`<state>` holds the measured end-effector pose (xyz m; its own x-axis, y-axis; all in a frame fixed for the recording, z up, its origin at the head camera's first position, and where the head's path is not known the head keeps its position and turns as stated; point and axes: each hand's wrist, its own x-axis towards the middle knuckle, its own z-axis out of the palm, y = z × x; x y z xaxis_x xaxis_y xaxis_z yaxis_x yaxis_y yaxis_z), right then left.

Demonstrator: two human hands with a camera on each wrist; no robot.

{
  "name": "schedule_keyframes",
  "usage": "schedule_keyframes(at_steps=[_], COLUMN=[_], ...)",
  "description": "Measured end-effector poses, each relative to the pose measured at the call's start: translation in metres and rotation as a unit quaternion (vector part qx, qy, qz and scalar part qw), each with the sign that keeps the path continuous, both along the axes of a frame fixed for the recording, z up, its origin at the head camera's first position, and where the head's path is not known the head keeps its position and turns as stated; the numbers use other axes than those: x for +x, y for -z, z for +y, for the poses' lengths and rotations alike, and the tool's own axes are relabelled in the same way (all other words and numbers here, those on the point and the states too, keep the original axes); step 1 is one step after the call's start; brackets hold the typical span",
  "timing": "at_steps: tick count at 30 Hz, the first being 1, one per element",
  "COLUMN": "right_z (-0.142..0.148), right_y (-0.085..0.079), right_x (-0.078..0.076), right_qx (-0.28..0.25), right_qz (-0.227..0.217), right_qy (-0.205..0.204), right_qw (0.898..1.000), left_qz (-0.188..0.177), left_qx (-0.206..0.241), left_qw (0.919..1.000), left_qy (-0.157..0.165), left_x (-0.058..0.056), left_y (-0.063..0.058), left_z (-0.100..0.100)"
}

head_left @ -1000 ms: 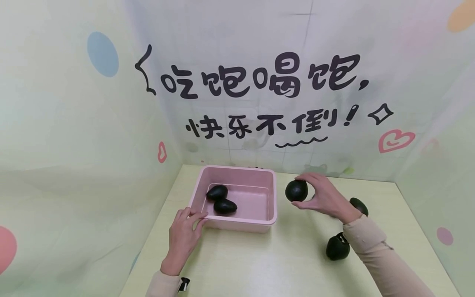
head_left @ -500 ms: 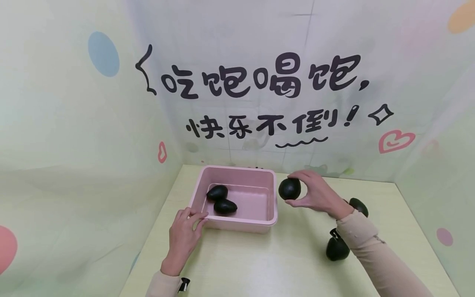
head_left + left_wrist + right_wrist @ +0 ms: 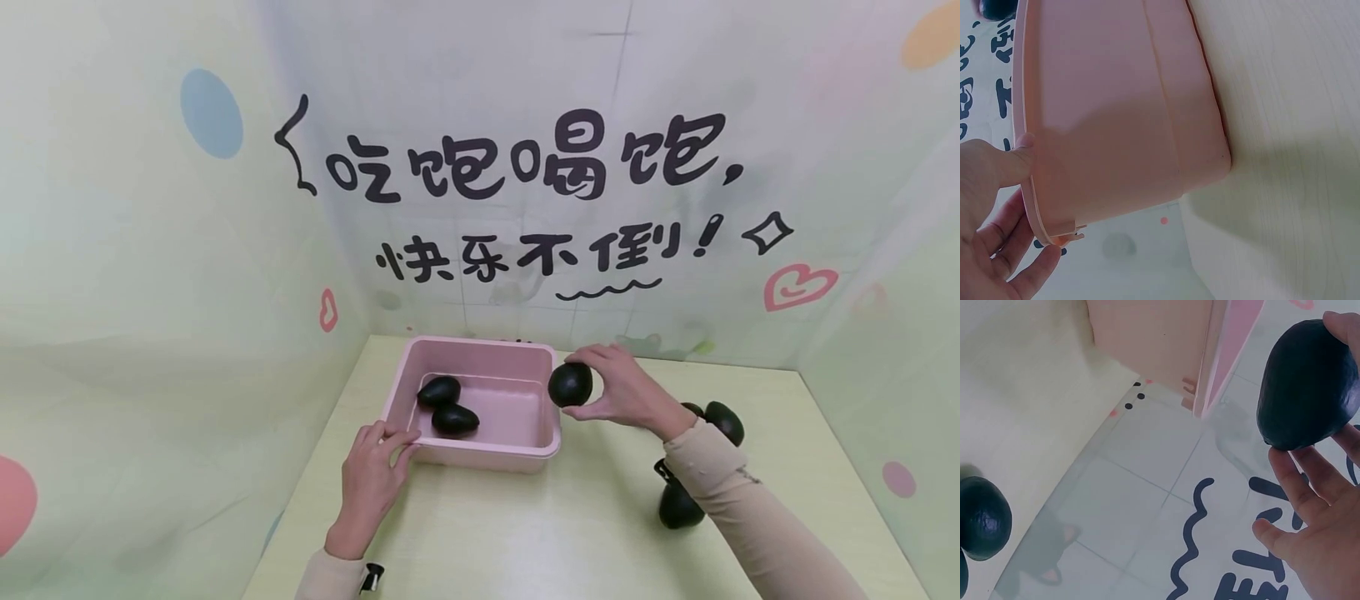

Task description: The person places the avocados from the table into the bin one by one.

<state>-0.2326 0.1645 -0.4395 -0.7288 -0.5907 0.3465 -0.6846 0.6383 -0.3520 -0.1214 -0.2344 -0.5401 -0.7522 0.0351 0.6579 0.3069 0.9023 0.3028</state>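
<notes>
Between the thumb and fingers of my right hand (image 3: pixel 622 389) is a dark green avocado (image 3: pixel 570 384), raised beside the right rim of a pink plastic bin (image 3: pixel 480 450). The right wrist view shows the same avocado (image 3: pixel 1304 387) with fingertips along one side and the thumb opposite. My left hand (image 3: pixel 371 471) pinches the bin's front-left rim. Up close, the left thumb lies against the rim (image 3: pixel 1019 94) and the fingers curl around by the corner. Two avocados (image 3: pixel 455 419) lie together on the bin floor, at its left side.
Right of the bin, an avocado (image 3: pixel 724 423) rests on the pale wooden table (image 3: pixel 510 533), with another (image 3: pixel 692 408) partly hidden by the right forearm. Nearer the front is one more avocado (image 3: pixel 681 508). Printed cloth walls (image 3: pixel 480 317) enclose the table's back and sides.
My right hand has carried the avocado left, from over the table to the bin's right rim. The left hand and the bin have stayed put.
</notes>
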Motion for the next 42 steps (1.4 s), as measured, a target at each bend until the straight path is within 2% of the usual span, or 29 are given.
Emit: schedule_keyframes(at_steps=[7,29,42], right_z=[-0.012,-0.039,-0.051], right_y=[-0.003,-0.012,-0.017], right_x=[-0.002,-0.006,-0.011], right_qx=[0.013,0.079,0.123], right_qz=[-0.005,0.021,0.017], right_qy=[-0.016,-0.071,-0.076], right_qw=[1.0,0.994,0.989], left_qz=[0.002,0.0,-0.001], left_qx=[0.002,-0.001,-0.003], left_qw=[1.0,1.0,1.0], left_qy=[0.0,-0.001,0.0], left_x=[0.001,0.0,-0.001], left_y=[0.001,0.0,0.0], left_z=[0.0,0.001,-0.001])
